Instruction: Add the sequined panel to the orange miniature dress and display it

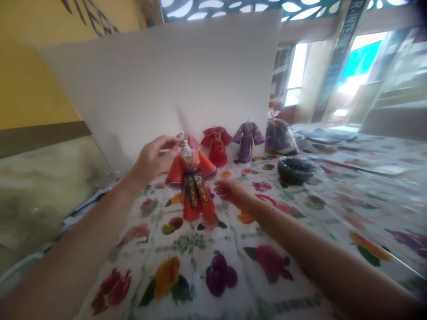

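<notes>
A small orange doll dress [199, 211] with wide sleeves and dark patterned panels at the waist stands upright on the fruit-print tablecloth. At its silvery neck, my left hand [156, 155] has its fingers closed on the top; the exact grip is blurred. My right hand [230, 190] is just right of the dress, below the sleeve tip, its fingers slightly bent and apart with nothing seen in them. Behind stand a red doll dress [217, 144] and a purple doll dress [247, 142]. Another reddish garment [192, 141] is mostly hidden behind the orange one.
A white board [187, 75] stands behind the dresses. Toward the right are a dark bowl [295, 171] with clear plastic and a plastic bag [280, 135] of dark contents. Flat papers or plastic sheets [327, 134] lie farther back. The patterned tablecloth [160, 244] covers the table.
</notes>
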Tool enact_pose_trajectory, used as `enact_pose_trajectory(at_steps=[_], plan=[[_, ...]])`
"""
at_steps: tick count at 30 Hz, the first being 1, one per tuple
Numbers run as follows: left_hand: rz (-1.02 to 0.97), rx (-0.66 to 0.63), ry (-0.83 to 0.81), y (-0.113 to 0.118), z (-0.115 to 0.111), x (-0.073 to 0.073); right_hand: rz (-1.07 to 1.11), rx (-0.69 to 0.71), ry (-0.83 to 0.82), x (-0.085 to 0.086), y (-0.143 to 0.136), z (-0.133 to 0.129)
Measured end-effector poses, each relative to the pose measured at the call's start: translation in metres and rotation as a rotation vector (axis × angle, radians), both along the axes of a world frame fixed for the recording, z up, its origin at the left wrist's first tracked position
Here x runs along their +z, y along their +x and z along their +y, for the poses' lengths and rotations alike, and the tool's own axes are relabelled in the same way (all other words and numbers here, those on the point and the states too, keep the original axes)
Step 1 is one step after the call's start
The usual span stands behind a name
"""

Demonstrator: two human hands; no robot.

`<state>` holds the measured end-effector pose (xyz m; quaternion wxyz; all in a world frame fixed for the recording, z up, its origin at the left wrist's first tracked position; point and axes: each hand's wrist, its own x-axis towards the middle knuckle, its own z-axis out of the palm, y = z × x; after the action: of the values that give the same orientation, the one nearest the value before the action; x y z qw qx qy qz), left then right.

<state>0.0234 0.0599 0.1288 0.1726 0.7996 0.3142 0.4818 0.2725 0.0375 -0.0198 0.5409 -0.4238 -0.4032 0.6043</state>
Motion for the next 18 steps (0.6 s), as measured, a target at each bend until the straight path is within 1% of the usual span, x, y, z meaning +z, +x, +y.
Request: enact_pose_trajectory(at_steps=[3,5,7,8,9,10,11,12,14,16,17,18], plan=[[0.120,0.073,0.108,0.009,0.003,0.015,-0.025,-0.017,0.009,-0.003,0.000,-0.005],[0.121,0.097,0.144,0.007,0.002,0.019,-0.043,-0.032,0.030,-0.002,0.000,-0.006],[0.084,0.106,0.145,-0.002,-0.001,0.015,-0.060,-0.046,0.058,-0.001,0.000,-0.007],[0.065,0.116,0.132,-0.009,-0.003,0.008,-0.066,-0.057,0.076,0.000,-0.001,-0.007],[0.048,0.131,0.104,-0.017,-0.006,-0.001,-0.069,-0.072,0.098,0.002,-0.001,-0.007],[0.021,0.153,0.066,-0.026,-0.009,-0.012,-0.069,-0.090,0.125,0.004,-0.003,-0.008],[-0.045,0.171,-0.005,-0.034,-0.012,-0.026,-0.068,-0.106,0.156,0.007,-0.004,-0.010],[-0.155,0.171,-0.126,-0.041,-0.014,-0.042,-0.067,-0.117,0.191,0.011,-0.007,-0.013],[-0.463,0.133,-0.426,-0.051,-0.020,-0.074,-0.070,-0.110,0.262,0.020,-0.016,-0.022],[-0.531,0.103,-0.558,-0.053,-0.026,-0.101,-0.100,-0.066,0.327,0.030,-0.028,-0.034],[-0.547,0.072,-0.627,-0.050,-0.029,-0.110,-0.132,-0.036,0.362,0.034,-0.035,-0.039],[-0.568,0.034,-0.690,-0.046,-0.032,-0.117,-0.181,0.000,0.406,0.038,-0.042,-0.045]])
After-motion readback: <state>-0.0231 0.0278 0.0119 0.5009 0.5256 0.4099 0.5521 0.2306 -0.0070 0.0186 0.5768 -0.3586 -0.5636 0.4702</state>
